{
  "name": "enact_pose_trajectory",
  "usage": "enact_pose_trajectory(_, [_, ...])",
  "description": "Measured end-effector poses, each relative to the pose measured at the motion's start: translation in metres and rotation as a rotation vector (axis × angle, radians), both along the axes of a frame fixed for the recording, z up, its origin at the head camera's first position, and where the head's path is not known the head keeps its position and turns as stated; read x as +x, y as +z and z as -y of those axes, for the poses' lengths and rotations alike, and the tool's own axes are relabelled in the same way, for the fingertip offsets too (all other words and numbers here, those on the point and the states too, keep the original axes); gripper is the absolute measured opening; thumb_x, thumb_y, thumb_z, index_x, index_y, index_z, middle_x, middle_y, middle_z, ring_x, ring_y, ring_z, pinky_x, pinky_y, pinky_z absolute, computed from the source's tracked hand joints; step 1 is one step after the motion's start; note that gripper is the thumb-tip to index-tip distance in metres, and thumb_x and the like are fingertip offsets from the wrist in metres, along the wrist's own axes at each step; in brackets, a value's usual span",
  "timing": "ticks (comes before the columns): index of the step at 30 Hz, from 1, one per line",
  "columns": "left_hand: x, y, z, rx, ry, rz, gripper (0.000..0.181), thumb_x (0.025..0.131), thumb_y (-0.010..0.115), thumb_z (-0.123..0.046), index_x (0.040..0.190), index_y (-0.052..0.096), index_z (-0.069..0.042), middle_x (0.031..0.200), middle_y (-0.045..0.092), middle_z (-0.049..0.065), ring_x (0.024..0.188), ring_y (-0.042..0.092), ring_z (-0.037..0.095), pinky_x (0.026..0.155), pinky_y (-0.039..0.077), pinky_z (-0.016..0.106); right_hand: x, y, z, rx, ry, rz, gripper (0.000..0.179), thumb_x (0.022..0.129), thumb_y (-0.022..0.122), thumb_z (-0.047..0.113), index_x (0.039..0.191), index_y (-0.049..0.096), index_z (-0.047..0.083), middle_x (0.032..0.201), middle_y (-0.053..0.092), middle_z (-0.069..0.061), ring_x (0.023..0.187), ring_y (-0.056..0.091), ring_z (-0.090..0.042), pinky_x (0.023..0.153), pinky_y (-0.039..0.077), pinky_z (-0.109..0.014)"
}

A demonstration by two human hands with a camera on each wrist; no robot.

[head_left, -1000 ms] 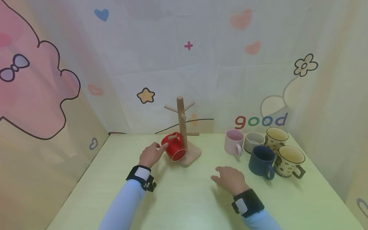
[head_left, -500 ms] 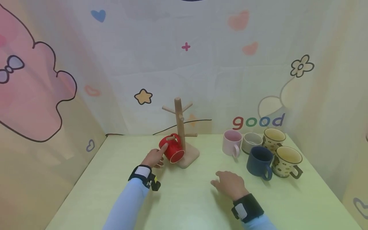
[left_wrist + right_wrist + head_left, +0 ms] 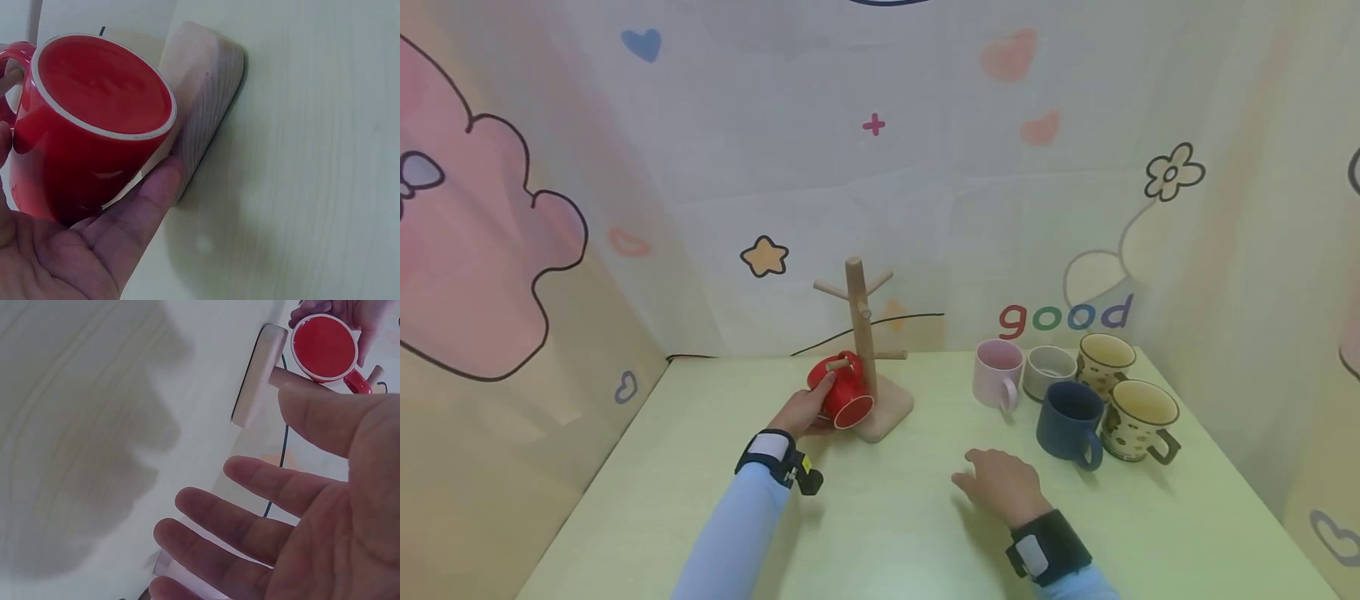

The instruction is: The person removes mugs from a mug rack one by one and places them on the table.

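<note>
A red mug (image 3: 851,393) hangs tilted by its handle on a lower peg of a wooden mug tree (image 3: 861,333). My left hand (image 3: 801,411) grips it from the left, thumb on top near the handle and fingers beneath. The left wrist view shows the mug's round red end (image 3: 106,87) with a white ring, and the fingers (image 3: 134,228) under its side, close to the wooden base (image 3: 209,94). My right hand (image 3: 1006,483) hovers over the table, holding nothing; its fingers (image 3: 231,525) are spread and relaxed in the right wrist view.
At the right stand a pink mug (image 3: 992,379), a small white cup (image 3: 1041,385), a dark blue mug (image 3: 1063,429) and two spotted cream mugs (image 3: 1127,433). A printed cloth (image 3: 805,167) hangs behind the pale table (image 3: 880,517).
My left hand has gone from touching the red mug's side to gripping it, with fingers reaching underneath. The view has shifted slightly. The right hand has hardly moved.
</note>
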State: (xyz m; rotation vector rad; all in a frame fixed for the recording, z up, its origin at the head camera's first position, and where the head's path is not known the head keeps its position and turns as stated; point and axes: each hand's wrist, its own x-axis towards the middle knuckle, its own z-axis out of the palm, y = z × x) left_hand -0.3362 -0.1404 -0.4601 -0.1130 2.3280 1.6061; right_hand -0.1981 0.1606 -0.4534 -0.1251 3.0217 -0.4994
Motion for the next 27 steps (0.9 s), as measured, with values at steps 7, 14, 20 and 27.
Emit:
enact_pose_trajectory(7, [-0.0025, 0.0, -0.0015, 0.079, 0.012, 0.022, 0.083, 0.097, 0.048, -0.062, 0.143, 0.036, 0.006, 0.133, 0.055, 0.025, 0.107, 0.064, 0.038, 0.09, 0.054, 0.046, -0.0003, -0.0036, -0.0029, -0.007, -0.003, -0.003, 0.043, 0.092, 0.068, 0.034, 0.121, 0.067, 0.003, 0.112, 0.069, -0.019, 0.105, 0.064, -0.041, 0.083, 0.051, -0.059])
enact_pose_trajectory(14, [-0.005, -0.0019, -0.0026, 0.114, 0.024, 0.045, 0.084, 0.096, 0.051, -0.061, 0.146, 0.033, 0.004, 0.136, 0.053, 0.024, 0.114, 0.06, 0.038, 0.094, 0.052, 0.046, 0.0, -0.0068, -0.0053, -0.028, -0.01, 0.005, 0.043, 0.092, 0.067, 0.035, 0.121, 0.067, 0.003, 0.113, 0.069, -0.019, 0.106, 0.063, -0.042, 0.083, 0.05, -0.06])
enact_pose_trajectory(20, [-0.0042, -0.0007, -0.0033, 0.143, 0.044, 0.071, 0.084, 0.096, 0.053, -0.06, 0.147, 0.029, 0.003, 0.138, 0.049, 0.025, 0.114, 0.059, 0.041, 0.093, 0.052, 0.047, 0.0007, -0.0083, -0.007, -0.051, -0.011, -0.004, 0.042, 0.093, 0.066, 0.034, 0.121, 0.067, 0.003, 0.113, 0.069, -0.019, 0.107, 0.063, -0.042, 0.084, 0.05, -0.06])
enact_pose_trajectory(27, [-0.0046, 0.0017, -0.0052, 0.157, 0.058, 0.077, 0.085, 0.095, 0.054, -0.06, 0.147, 0.028, 0.002, 0.14, 0.048, 0.025, 0.115, 0.058, 0.042, 0.091, 0.053, 0.047, 0.0016, -0.0072, -0.008, -0.058, -0.011, 0.003, 0.042, 0.093, 0.066, 0.035, 0.121, 0.067, 0.003, 0.114, 0.069, -0.018, 0.108, 0.062, -0.042, 0.085, 0.05, -0.06])
